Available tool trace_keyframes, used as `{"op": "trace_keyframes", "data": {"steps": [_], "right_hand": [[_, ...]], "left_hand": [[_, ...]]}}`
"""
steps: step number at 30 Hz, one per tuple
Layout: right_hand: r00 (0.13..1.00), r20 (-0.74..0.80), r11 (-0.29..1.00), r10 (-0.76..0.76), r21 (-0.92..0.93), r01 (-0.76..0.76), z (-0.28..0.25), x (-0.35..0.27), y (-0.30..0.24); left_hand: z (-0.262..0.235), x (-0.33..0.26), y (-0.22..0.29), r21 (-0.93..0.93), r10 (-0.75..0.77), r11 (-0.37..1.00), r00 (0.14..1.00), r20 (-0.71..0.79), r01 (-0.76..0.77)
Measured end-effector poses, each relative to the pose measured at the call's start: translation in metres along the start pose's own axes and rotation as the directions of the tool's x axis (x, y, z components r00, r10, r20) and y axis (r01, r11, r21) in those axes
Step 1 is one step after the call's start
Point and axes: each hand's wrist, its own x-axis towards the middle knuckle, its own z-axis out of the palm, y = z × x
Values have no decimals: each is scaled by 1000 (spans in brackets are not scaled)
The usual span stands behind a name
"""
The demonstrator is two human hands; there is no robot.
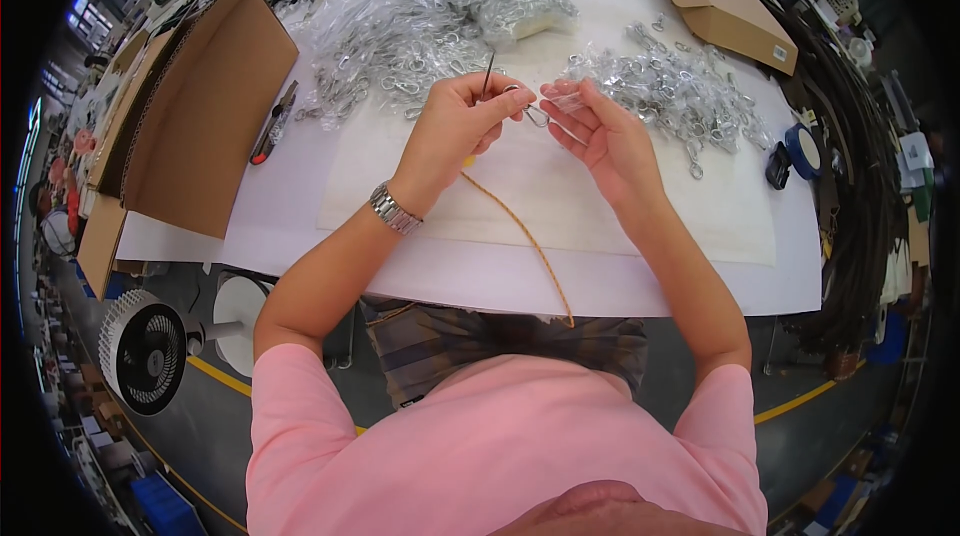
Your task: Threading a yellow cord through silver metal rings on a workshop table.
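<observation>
My left hand [462, 126] is closed above the middle of the table. Between its thumb and forefinger is a small silver metal clip [537, 117], its looped end pointing right. A thin dark pointed tool [489, 76] sticks up from the same hand, its lower part hidden by the fingers. Beneath that hand an orange-yellow cord [515, 221] runs down over the table's near edge. Just to the right, my right hand [600, 131] pinches a clear plastic wrapper [570, 96] between thumb and forefinger, palm turned up and the other fingers loosely curled.
Bagged metal clips [400, 46] are heaped at the far left, and more wrapped clips [670, 86] lie at right. A cardboard box [215, 106] stands left beside a red-handled utility knife [272, 126]. Blue tape [802, 151] sits right. A fan [150, 351] stands below left.
</observation>
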Motion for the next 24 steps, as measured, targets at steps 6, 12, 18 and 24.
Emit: {"op": "trace_keyframes", "data": {"steps": [6,12,18,24], "right_hand": [[999,38,1000,4,-8,-3,5,-2,2],[998,45,999,-35,22,34,2,-1,5],[998,59,998,-26,55,22,2,2,5],[996,86,999,-6,51,2,10,-5,7]], "left_hand": [[3,-2,-1,20,65,998,993,-94,-64],[7,-2,-1,38,112,993,991,-77,-110],[10,-2,2,171,180,972,980,-85,-164],[10,-2,-3,366,281,905,951,-126,-219]]}}
